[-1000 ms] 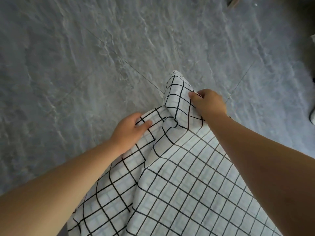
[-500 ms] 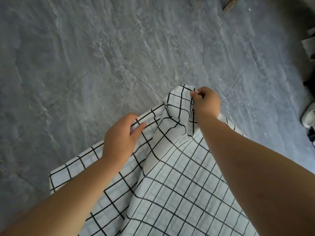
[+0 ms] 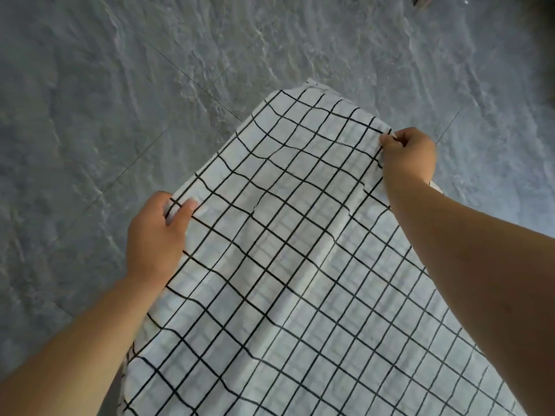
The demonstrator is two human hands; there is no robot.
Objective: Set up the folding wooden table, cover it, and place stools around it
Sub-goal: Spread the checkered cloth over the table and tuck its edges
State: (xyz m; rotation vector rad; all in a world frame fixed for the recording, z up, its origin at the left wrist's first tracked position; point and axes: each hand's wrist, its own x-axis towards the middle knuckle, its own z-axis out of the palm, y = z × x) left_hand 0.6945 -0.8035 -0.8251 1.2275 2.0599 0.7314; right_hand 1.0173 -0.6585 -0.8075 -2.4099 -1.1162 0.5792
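A white tablecloth [image 3: 288, 235] with a black grid pattern is stretched out in front of me above the floor. My left hand [image 3: 156, 235] grips its left edge, thumb on top of the fabric. My right hand [image 3: 408, 154] pinches the right edge near the far corner. The cloth hangs between both hands and runs down toward me, out of the bottom of the view. The folding wooden table and the stools are not in sight.
Grey stone-look floor tiles [image 3: 120, 100] with thin joint lines fill the surroundings. A small brownish object [image 3: 423, 0] shows at the top right edge, cut off by the frame.
My hands have moved apart, the left going left and the right going right. The bunched, folded cloth has opened into a flat, spread sheet between them.
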